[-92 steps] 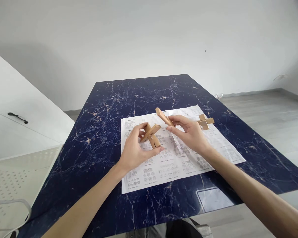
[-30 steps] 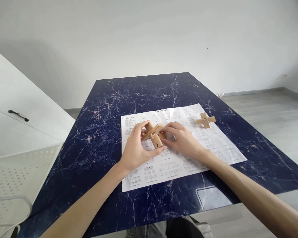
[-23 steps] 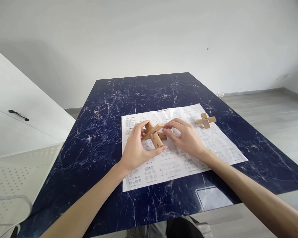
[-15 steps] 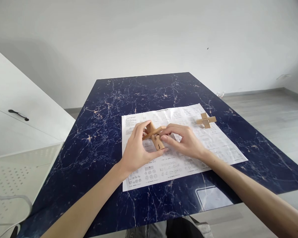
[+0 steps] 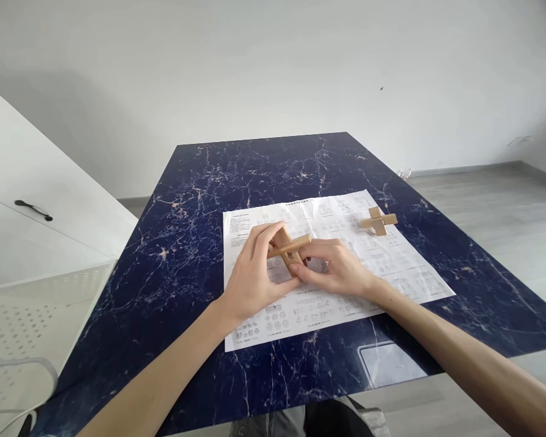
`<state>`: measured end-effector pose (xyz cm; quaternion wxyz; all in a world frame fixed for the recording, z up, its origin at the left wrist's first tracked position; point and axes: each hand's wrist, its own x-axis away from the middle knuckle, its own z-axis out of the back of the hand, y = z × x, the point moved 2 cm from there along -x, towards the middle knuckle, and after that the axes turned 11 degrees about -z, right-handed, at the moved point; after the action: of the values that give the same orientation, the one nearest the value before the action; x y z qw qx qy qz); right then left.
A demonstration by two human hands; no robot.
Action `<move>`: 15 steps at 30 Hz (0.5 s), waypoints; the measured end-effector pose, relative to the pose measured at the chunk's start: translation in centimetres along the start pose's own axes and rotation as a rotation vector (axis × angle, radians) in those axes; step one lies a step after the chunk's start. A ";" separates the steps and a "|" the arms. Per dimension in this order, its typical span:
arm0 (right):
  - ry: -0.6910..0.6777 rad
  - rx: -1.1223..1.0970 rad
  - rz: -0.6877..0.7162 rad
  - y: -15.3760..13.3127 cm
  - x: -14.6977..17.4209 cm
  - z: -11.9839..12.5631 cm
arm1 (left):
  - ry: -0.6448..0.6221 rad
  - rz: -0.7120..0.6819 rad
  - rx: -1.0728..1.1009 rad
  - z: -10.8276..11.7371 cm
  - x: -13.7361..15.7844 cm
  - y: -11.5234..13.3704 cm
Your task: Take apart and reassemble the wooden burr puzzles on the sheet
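Note:
Between my two hands is a wooden interlocking puzzle (image 5: 292, 245), made of crossed flat pieces. My left hand (image 5: 250, 273) is curled round it, fingers at the far end and thumb at the near end. My right hand (image 5: 334, 264) pinches its near right side, the thumb on the front face and the fingers partly hidden behind. Under both hands lies a white instruction sheet (image 5: 309, 321) printed with small diagrams. Farther right on the sheet sits another wooden puzzle (image 5: 378, 221), cross-shaped, which neither hand touches.
The dark blue marbled table (image 5: 200, 182) carries the sheet. At its near edge lies a flat, pale, shiny rectangle (image 5: 394, 364), perhaps a phone. A white cabinet (image 5: 40, 182) with a black handle and a perforated white chair (image 5: 22, 328) stand to the left.
My right thumb and fingers have closed on the near end of the puzzle, covering its dark mark. The puzzle has shifted slightly right and turned a little; my left thumb has eased away from it.

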<state>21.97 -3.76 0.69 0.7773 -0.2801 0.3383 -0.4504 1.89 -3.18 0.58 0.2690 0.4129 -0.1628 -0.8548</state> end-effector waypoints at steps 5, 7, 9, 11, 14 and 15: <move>0.091 -0.025 -0.052 0.2 -0.2 0.6 | 0.040 0.174 0.283 -0.2 -0.2 0.2; 0.102 -0.035 -0.081 0.3 -0.3 0.8 | 0.049 0.255 0.401 -0.2 -0.4 0.2; 0.086 -0.041 -0.106 0.4 -0.3 0.8 | 0.058 0.325 0.478 0.0 -0.5 0.1; 0.066 -0.044 -0.120 0.5 -0.3 0.8 | 0.054 0.397 0.516 0.1 -0.5 0.0; 0.052 -0.028 -0.105 0.4 -0.2 0.6 | 0.029 0.490 0.555 0.1 -0.4 -0.1; 0.047 -0.021 -0.093 0.4 -0.2 0.6 | 0.025 0.511 0.571 0.1 -0.4 -0.1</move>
<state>22.51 -3.35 0.83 0.7444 -0.2930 0.3475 -0.4892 1.94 -2.85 0.82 0.3495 0.4276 -0.4889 -0.6752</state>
